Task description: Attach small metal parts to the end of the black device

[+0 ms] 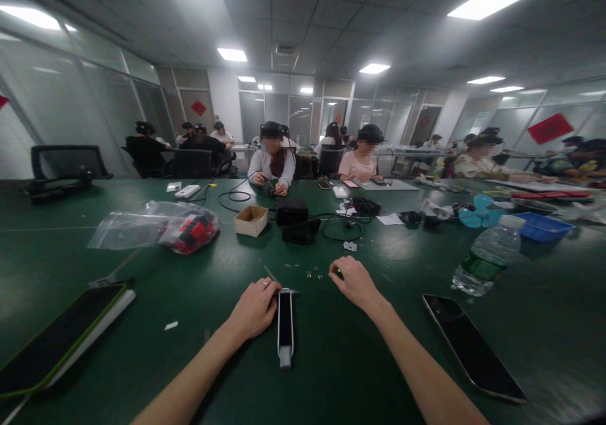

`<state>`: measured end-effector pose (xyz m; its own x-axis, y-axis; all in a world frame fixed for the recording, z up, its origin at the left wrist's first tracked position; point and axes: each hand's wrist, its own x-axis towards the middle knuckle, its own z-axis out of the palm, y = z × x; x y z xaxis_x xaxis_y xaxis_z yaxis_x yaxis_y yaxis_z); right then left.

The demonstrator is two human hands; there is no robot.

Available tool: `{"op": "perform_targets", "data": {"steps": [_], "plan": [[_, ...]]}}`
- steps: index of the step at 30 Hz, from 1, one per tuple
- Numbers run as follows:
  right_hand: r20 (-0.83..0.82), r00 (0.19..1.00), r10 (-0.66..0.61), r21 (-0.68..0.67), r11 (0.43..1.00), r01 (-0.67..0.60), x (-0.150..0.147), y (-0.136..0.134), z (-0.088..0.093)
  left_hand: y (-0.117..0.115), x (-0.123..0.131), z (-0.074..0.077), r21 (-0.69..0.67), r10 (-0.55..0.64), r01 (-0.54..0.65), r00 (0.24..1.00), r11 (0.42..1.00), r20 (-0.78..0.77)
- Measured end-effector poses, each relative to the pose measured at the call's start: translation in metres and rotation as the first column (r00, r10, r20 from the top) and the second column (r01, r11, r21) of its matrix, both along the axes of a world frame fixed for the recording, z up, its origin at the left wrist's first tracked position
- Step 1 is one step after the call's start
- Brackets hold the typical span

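A slim white-framed device (285, 324) with a dark strip along its middle lies on the green table in front of me. My left hand (253, 308) is closed at its far left end, fingers curled against the crosspiece there; a ring is on one finger. To the right, my right hand (355, 283) is held low over the table with thumb and fingers drawn together. Whatever it may pinch is too small to make out. Several tiny ring-like parts (310, 275) lie just left of its fingertips. A small metal plate (350, 246) lies beyond that hand.
A phone (473, 346) and a clear water bottle (485, 261) are on the right. At left lie a green-edged tablet (61, 330) and a plastic bag with red and black pieces (189, 226). Beyond are a small open box (251, 221), black cases (292, 213) and seated people.
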<state>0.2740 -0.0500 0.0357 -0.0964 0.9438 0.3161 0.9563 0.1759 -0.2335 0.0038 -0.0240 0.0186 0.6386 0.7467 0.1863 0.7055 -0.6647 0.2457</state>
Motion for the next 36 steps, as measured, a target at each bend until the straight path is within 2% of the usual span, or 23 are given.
{"op": "perform_targets", "data": {"steps": [5, 12, 26, 36], "plan": [[-0.214, 0.968, 0.133, -0.024, 0.990, -0.141, -0.013, 0.000, -0.010, 0.000, -0.001, -0.001, 0.000, -0.014, 0.014, 1.000, 1.000, 0.014], [-0.316, 0.905, 0.285, -0.034, 0.950, -0.311, -0.049, -0.008, -0.014, 0.000, -0.002, -0.003, 0.016, -0.007, 0.007, 1.000, 1.000, 0.012], [-0.367, 0.876, 0.313, 0.012, 0.943, -0.332, -0.059, -0.003, -0.026, 0.000, 0.000, -0.003, 0.026, -0.011, 0.011, 1.000, 1.000, 0.000], [-0.363, 0.875, 0.321, 0.018, 0.941, -0.338, -0.058, -0.003, -0.026, 0.000, 0.000, -0.001, 0.013, -0.007, 0.007, 1.000, 1.000, -0.002]]}}
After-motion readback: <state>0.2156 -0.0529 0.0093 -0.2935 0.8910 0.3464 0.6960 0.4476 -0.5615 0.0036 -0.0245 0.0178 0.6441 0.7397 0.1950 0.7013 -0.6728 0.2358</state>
